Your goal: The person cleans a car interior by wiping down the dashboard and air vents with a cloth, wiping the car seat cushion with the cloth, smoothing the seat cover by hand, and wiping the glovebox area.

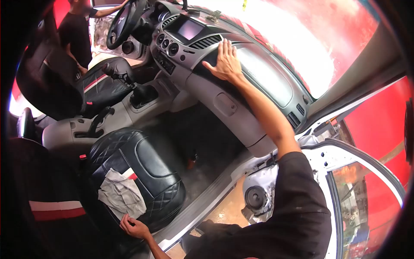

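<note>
My right hand (227,62) lies flat on the dashboard (202,69), fingers stretched out and thumb apart, just right of the central air vent (206,42). Beside it is the glossy passenger-side dash panel (265,75). Low in the view, my left hand (134,227) is closed, its fingers curled at the near edge of a crumpled grey cloth (123,193). Whether anything is between those fingers, I cannot make out. The cloth lies on the black quilted passenger seat (157,157).
The passenger door (321,157) stands open on the right, its speaker (255,197) exposed. Gear lever (140,93) and handbrake (100,121) rise from the centre console. Beyond the steering wheel (123,26), another person (75,32) stands at the driver's side.
</note>
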Tool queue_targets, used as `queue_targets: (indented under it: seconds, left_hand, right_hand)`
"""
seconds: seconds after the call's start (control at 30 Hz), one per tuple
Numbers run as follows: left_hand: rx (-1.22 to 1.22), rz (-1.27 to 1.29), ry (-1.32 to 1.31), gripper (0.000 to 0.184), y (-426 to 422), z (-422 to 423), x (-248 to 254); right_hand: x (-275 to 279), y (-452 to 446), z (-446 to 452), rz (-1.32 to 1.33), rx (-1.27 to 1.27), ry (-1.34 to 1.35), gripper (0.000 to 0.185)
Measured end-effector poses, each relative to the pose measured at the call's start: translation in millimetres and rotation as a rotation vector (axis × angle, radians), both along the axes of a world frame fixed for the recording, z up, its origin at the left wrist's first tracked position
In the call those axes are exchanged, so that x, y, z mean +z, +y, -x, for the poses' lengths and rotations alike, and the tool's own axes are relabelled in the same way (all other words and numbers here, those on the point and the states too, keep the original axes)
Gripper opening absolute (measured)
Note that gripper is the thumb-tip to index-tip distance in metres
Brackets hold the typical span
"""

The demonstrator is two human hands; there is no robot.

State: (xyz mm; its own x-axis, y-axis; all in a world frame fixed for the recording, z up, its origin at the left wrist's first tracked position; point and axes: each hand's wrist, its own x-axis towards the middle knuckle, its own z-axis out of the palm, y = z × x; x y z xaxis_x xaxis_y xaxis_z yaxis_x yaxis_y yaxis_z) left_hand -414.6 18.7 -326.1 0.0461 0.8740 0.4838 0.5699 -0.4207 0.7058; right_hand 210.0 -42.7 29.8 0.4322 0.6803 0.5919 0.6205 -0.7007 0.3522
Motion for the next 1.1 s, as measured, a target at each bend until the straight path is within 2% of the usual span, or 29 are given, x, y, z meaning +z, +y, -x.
queue_targets:
  seconds: [0.1,0.17,0.23,0.3,0.37,0.47,0.53,0.63,0.67,0.7,0.77,0.87,1.0,1.1]
  left_hand:
    - [-0.012,-0.018,0.012,0.014,2.3,-0.2,-0.5]
    - [-0.014,-0.001,0.032,0.014,0.3,2.4,3.2]
    - [-0.029,0.006,0.033,0.013,-1.0,3.4,1.9]
    - [-0.041,0.002,0.042,0.013,2.4,8.8,1.5]
    - [-0.046,0.004,0.033,0.014,1.6,5.2,-0.6]
    - [-0.027,0.003,0.032,0.015,0.7,1.4,0.4]
    - [-0.017,-0.033,0.037,0.015,2.8,1.5,-3.1]
    - [-0.009,-0.003,0.052,0.015,1.6,-2.8,7.4]
    - [-0.024,-0.029,0.058,0.015,2.7,-2.0,6.5]
    - [-0.022,-0.023,0.063,0.015,2.1,0.5,5.6]
    - [-0.024,-0.024,0.063,0.015,2.7,-1.6,2.8]
    - [-0.043,-0.039,0.064,0.014,0.8,1.3,-4.9]
    - [-0.044,-0.056,0.064,0.014,1.5,1.6,-0.3]
    - [-0.035,-0.026,0.052,0.014,0.5,3.1,-0.1]
  right_hand:
    - [-5.3,24.7,-3.4,-0.152,-0.051,-0.019,0.118]
    - [-20.8,20.4,-0.5,-0.176,-0.035,-0.079,0.105]
    - [-35.7,-13.6,44.8,0.063,0.014,-0.225,0.092]
    - [-36.8,-70.5,83.8,0.149,0.011,-0.175,0.086]
    - [-34.5,-130.0,118.3,-0.024,-0.039,-0.058,0.083]
    - [-30.1,-203.1,161.3,-0.072,-0.260,-0.043,0.083]
    - [-31.8,-219.5,163.0,-0.049,-0.341,-0.083,0.085]
    - [-21.5,-162.8,143.0,0.025,-0.511,-0.081,0.092]
    - [-23.4,-141.2,121.3,0.056,-0.477,-0.121,0.097]
    - [-18.1,-112.8,110.6,0.037,-0.447,-0.084,0.097]
    - [-23.7,-68.4,77.2,0.044,-0.362,-0.178,0.096]
    - [-27.2,-24.5,51.1,-0.072,-0.321,-0.145,0.094]
    - [-32.1,-16.9,46.7,-0.175,-0.250,-0.101,0.091]
    - [-42.7,-46.1,57.8,-0.112,-0.045,-0.173,0.089]
